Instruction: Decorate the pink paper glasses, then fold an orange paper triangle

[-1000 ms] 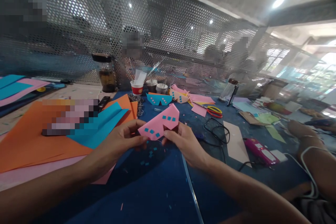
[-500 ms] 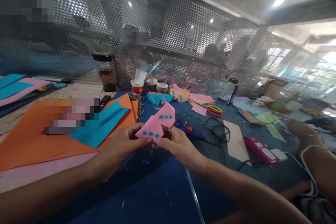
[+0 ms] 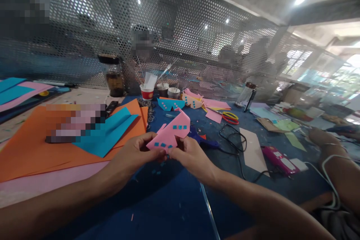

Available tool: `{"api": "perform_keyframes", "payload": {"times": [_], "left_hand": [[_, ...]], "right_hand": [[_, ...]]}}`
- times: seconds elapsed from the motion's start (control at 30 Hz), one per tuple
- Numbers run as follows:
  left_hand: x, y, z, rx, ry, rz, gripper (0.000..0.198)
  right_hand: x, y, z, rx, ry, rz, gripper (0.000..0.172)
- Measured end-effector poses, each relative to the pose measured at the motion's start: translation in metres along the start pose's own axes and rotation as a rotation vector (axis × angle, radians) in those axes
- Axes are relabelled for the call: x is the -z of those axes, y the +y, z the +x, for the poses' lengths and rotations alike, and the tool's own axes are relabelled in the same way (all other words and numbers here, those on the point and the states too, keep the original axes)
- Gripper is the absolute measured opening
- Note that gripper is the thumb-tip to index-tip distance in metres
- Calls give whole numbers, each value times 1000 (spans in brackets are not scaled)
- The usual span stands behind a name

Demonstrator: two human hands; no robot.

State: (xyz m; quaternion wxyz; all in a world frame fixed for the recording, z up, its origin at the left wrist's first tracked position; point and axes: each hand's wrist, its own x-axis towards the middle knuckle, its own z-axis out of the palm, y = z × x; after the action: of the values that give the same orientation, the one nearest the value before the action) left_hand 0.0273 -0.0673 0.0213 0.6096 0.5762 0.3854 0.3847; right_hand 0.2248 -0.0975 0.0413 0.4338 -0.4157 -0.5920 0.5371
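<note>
Holding the pink paper piece (image 3: 167,133) just left of the blue corded tool (image 3: 207,143), raised above the blue table (image 3: 168,206) and showing two rows of small blue squares. Pinching its lower left part between thumb and bent fingers of the left hand (image 3: 142,149), nearly closed; gripping its lower right edge likewise with the right hand (image 3: 192,154), almost closed too and covering part of the tool.

Leaving widest room on the tool's near side, over table surface crossed by a shiny strip (image 3: 208,210). Hemmed in to the tool's right by the black cable (image 3: 229,152) and, past that, by the slanted edges of a pale card (image 3: 253,150). Limited well left of the tool by orange paper (image 3: 56,161) and folded blue paper (image 3: 108,132); beyond it, by scissors (image 3: 231,119) and a blue cutout (image 3: 171,104), then by a perforated screen (image 3: 174,33).

Compared with one second ago, gripped with the right hand lower and closer to the left, leaving the tool far more exposed. Differing only slightly from half a second ago: shifted a little toward the tool, gripped alike.
</note>
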Motion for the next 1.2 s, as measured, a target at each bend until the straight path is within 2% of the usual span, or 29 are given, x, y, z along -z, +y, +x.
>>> {"api": "perform_keyframes", "payload": {"times": [0.23, 0.43, 0.77, 1.0, 1.2], "left_hand": [[-6, 13, -2, 41, -10, 55, 32], [-3, 5, 1, 43, -11, 15, 29], [4, -1, 3, 34, 3, -78, 36], [-2, 10, 1, 106, 48, -96, 45], [-3, 11, 2, 92, 46, -89, 41]], "right_hand": [[2, 0, -1, -28, 16, -99, 12], [4, -1, 1, 5, -24, -93, 11], [8, -4, -2, -5, -48, 3, 33], [9, -6, -4, 9, -42, 17, 29], [11, -5, -5, 14, -38, 19, 27]]}}
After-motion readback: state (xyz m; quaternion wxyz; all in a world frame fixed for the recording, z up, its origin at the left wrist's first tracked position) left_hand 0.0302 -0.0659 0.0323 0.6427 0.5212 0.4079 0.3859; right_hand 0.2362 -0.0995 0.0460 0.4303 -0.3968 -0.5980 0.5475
